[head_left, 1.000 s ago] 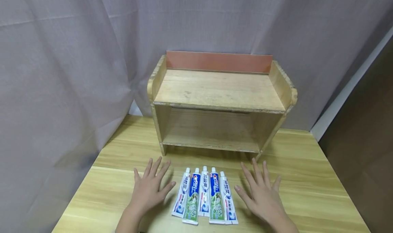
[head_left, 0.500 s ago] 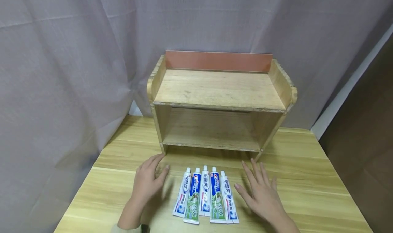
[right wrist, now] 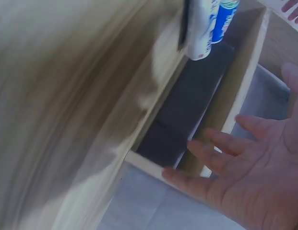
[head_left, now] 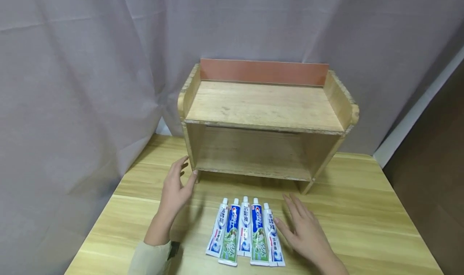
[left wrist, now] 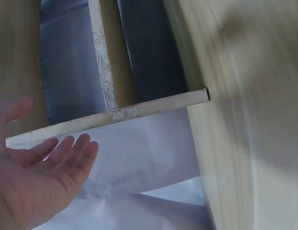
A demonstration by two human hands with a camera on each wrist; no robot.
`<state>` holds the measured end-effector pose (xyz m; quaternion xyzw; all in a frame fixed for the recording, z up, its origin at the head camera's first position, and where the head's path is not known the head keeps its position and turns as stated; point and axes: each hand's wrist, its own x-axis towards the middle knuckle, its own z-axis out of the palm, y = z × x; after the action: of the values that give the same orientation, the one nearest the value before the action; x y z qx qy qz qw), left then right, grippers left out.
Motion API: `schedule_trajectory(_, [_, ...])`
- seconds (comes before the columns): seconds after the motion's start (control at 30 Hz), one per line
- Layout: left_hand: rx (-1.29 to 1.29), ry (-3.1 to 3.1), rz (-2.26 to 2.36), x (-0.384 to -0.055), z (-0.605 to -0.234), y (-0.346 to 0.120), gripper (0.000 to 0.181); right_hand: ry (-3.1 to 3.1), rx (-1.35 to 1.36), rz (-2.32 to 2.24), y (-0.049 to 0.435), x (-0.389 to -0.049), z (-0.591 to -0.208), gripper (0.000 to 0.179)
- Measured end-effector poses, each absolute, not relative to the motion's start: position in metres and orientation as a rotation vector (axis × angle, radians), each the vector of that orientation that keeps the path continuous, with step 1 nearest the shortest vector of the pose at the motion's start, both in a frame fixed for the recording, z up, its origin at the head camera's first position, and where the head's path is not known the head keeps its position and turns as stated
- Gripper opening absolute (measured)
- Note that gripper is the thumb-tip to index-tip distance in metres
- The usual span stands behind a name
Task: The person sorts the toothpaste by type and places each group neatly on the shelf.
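Several toothpaste tubes lie side by side on the wooden table, caps toward the shelf; among them are a white tube (head_left: 218, 230) at the left end, a blue-and-green tube (head_left: 258, 234) and a white tube (head_left: 273, 238) at the right end. Behind them stands a small two-tier wooden shelf (head_left: 264, 106). My left hand (head_left: 174, 192) is beside the shelf's left side panel (left wrist: 153, 106), fingers spread on its outer side and thumb near its front edge; contact cannot be told. My right hand (head_left: 306, 232) hovers just right of the tubes, fingers extended, holding nothing.
Grey cloth (head_left: 90, 85) hangs behind and to the left of the table (head_left: 362, 218). A dark brown panel (head_left: 427, 154) borders the right side. A reddish board (head_left: 264, 71) backs the shelf's top tier.
My left hand has moved forward from beside the tubes to the shelf's left side panel. The fingers of my right hand have drawn closer together. The tubes lie as before.
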<state>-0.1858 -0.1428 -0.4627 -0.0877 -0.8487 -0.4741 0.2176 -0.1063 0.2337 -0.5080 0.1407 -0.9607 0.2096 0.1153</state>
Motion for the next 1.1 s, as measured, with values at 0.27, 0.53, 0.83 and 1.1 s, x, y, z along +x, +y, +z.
schedule_trajectory(0.27, [-0.255, -2.269, -1.429, -0.203, -0.456, -0.140, 0.062, -2.882, 0.336, 0.861, 0.218, -0.107, -0.509, 0.071])
schedule_trajectory(0.53, [-0.263, -2.243, -1.473, -0.208, -0.453, -0.137, 0.060, -2.996, 0.272, 0.917, 0.208, -0.103, -0.514, 0.072])
schedule_trajectory(0.83, [-0.279, -2.202, -1.488, -0.216, -0.462, -0.138, 0.053, -3.019, 0.158, 0.999, 0.203, -0.107, -0.519, 0.053])
schedule_trajectory(1.1, [-0.216, -2.149, -1.479, -0.221, -0.457, -0.137, 0.041, -3.010, 0.086, 1.074, 0.199, -0.109, -0.519, 0.043])
